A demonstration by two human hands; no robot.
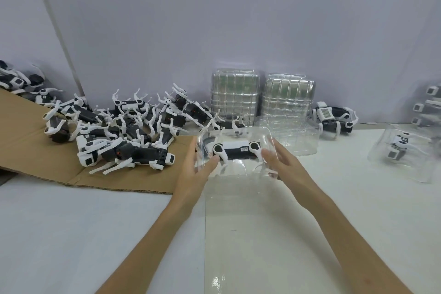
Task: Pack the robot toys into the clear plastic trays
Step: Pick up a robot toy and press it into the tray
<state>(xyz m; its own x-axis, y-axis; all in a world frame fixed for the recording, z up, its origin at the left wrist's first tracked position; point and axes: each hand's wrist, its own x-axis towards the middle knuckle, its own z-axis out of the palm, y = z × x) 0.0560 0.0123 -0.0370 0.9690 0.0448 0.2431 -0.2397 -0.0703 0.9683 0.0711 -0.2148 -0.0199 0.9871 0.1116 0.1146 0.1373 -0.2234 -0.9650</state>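
A clear plastic tray [238, 133] is held up above the table between my two hands, tilted toward me. Inside it lies a black and white robot toy [235, 150], seen through the plastic. My left hand [195, 164] grips the tray's left side, fingers curled around the edge. My right hand [281, 162] grips the right side the same way. A heap of loose robot toys [124, 126] lies on flattened cardboard [31, 150] to the left.
Two stacks of empty clear trays [235, 95] stand against the back wall, with another clear tray [296, 136] in front. A loose robot toy [334, 117] stands right of them. A packed tray [405, 153] lies at right, more at the far right edge.
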